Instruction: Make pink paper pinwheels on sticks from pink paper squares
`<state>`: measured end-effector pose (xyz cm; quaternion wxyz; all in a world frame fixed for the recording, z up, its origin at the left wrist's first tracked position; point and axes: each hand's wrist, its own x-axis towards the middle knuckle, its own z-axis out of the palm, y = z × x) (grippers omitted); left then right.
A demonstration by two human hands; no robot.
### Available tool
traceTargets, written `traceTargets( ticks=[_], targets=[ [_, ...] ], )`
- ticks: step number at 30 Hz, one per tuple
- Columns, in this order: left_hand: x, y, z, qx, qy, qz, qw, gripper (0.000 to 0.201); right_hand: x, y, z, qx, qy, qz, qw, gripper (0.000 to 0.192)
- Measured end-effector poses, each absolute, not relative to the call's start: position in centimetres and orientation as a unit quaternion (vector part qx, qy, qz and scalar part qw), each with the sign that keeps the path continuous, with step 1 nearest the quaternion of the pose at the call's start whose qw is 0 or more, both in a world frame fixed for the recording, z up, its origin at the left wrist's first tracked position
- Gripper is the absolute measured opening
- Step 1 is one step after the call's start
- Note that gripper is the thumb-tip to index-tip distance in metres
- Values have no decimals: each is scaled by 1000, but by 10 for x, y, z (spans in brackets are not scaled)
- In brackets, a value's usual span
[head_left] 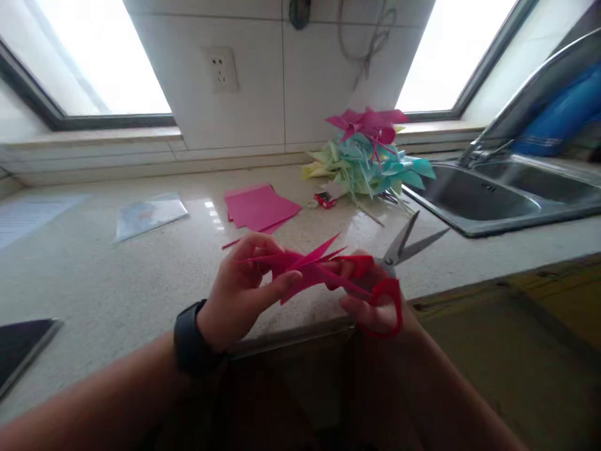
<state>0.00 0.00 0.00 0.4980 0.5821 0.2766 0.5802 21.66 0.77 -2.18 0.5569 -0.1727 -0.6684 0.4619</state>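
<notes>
The left hand (239,291) pinches a cut pink paper (307,268) between thumb and fingers, while the right hand (375,300), fingers closed through the red handles, holds scissors (392,275) whose open blades point away beyond its fingertips.

Both forearms reach in from the bottom edge, converging at centre; left hand (244,285) palm turned inward, fingers curled with thumb pinched against them, dark band on the wrist; right hand (370,294) closed, fingers curled tight, wrist angled left.
</notes>
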Motion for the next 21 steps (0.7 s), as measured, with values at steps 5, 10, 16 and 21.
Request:
traceTargets(
  ticks=[5, 10, 16, 21],
  targets=[
    [1, 3, 1, 595, 274, 584, 479, 34, 219, 4, -21, -191, -648, 521, 522, 22],
    [3, 7, -3, 557, 252, 616, 497, 63, 217, 3, -20, -195, -643, 520, 527, 25],
    [-6, 12, -1, 659, 305, 583, 365, 26, 218, 5, -21, -182, -645, 534, 515, 24],
    [-14, 14, 1, 680, 338, 566, 323, 17, 236, 7, -18, -181, -670, 556, 457, 20]
  ],
)
